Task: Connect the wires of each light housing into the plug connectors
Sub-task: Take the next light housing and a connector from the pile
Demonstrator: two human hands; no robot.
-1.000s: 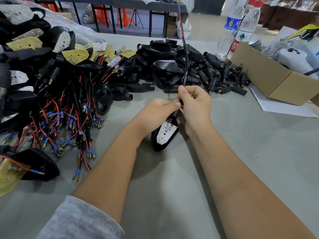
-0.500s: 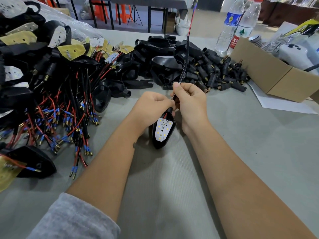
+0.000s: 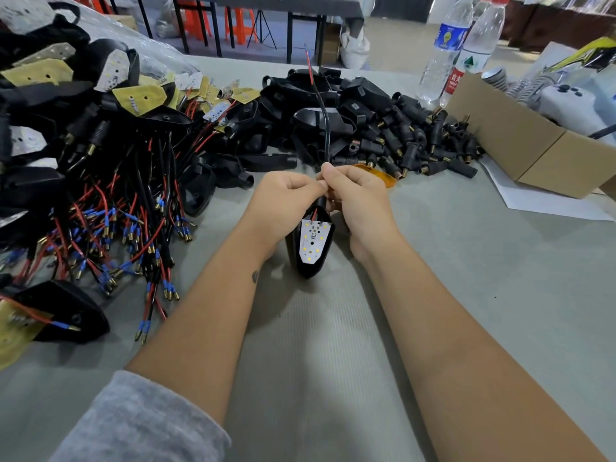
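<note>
A black light housing [image 3: 308, 268] with a white LED board [image 3: 313, 240] stands tilted on the grey mat between my hands. My left hand [image 3: 283, 201] grips its narrow neck. My right hand [image 3: 358, 201] pinches the black sleeved wire [image 3: 325, 128] just above the neck. The wire rises away from me, with a red and a blue tip [image 3: 308, 61] at its far end. A pile of black plug connectors [image 3: 416, 145] with brass ends lies beyond my right hand.
To the left lies a heap of housings with red and black wires [image 3: 110, 208] ending in blue terminals. Empty black housings [image 3: 300, 95] are stacked at the back. An amber lens [image 3: 380, 175] lies behind my right hand. A cardboard box [image 3: 533, 145] and water bottles [image 3: 466, 45] stand at the right.
The wire above my hands now reaches less far up than before. Both hands keep their grip at the housing's neck.
</note>
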